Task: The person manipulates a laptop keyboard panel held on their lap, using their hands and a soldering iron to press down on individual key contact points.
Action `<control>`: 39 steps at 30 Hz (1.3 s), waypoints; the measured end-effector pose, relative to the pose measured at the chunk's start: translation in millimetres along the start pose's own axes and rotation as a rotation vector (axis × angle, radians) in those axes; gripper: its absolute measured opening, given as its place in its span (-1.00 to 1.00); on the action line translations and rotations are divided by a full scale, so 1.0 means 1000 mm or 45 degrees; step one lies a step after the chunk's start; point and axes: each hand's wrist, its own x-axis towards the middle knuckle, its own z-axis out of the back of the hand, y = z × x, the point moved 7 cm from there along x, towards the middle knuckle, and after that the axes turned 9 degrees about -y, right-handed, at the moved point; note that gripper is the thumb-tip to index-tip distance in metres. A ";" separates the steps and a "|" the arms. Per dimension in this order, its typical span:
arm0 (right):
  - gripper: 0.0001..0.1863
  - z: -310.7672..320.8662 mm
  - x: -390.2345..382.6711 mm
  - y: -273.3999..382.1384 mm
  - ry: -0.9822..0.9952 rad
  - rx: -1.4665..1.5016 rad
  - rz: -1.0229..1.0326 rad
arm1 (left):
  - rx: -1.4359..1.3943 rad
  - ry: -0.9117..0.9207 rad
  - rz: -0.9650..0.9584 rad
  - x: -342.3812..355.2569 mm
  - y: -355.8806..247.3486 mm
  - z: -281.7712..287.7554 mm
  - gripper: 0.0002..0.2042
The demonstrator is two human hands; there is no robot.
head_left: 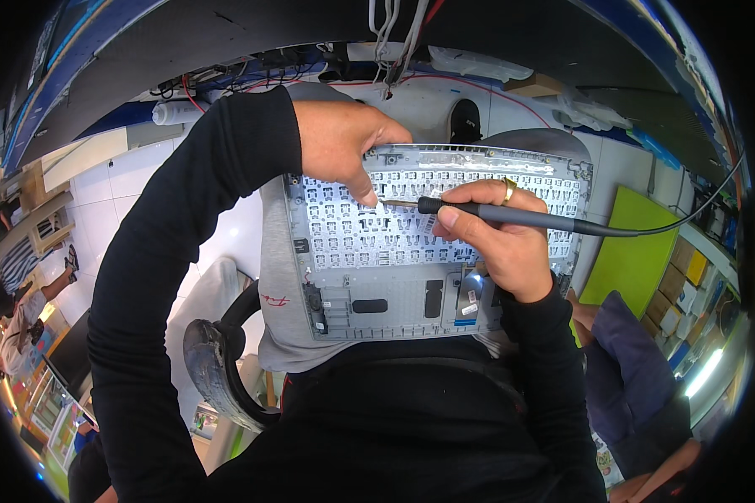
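A laptop's grey keyboard panel [386, 287] lies across my lap, its inner side with rows of small metal cutouts facing up. My left hand [337, 144] grips the panel's far left edge, the thumb or a finger reaching down onto the cutouts. In my right hand [518, 256] is a soldering iron [512, 216] with a black grip, held like a pen. Its thin tip points left and meets the panel close to my left fingertip; the exact contact point is too small to make out.
From the iron's rear a dark cord [688, 220] runs up to the right. A worn chair armrest [214, 369] stands left of my lap. Cables [394, 42] hang at the far side. A lime-green panel [633, 243] is at the right. Other people sit at both sides.
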 end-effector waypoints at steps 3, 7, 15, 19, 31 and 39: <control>-0.77 -0.001 0.000 0.000 0.011 -0.002 -0.029 | -0.010 -0.004 0.008 -0.001 0.001 0.000 -0.55; -0.78 -0.002 0.000 0.001 0.007 0.023 -0.045 | -0.008 -0.002 -0.006 0.000 -0.001 0.000 -0.55; -0.79 -0.004 0.001 0.002 0.018 0.082 -0.107 | -0.002 0.001 -0.007 -0.002 -0.002 0.000 -0.55; -0.81 -0.001 0.000 0.004 0.017 0.081 -0.113 | -0.017 0.012 -0.005 0.000 -0.001 0.000 -0.54; -0.86 0.007 -0.004 0.008 -0.002 0.138 -0.018 | -0.018 -0.007 -0.010 -0.001 0.002 0.000 -0.51; -0.86 0.019 -0.008 0.004 -0.107 0.262 -0.112 | -0.018 0.011 0.012 0.000 0.001 0.001 -0.52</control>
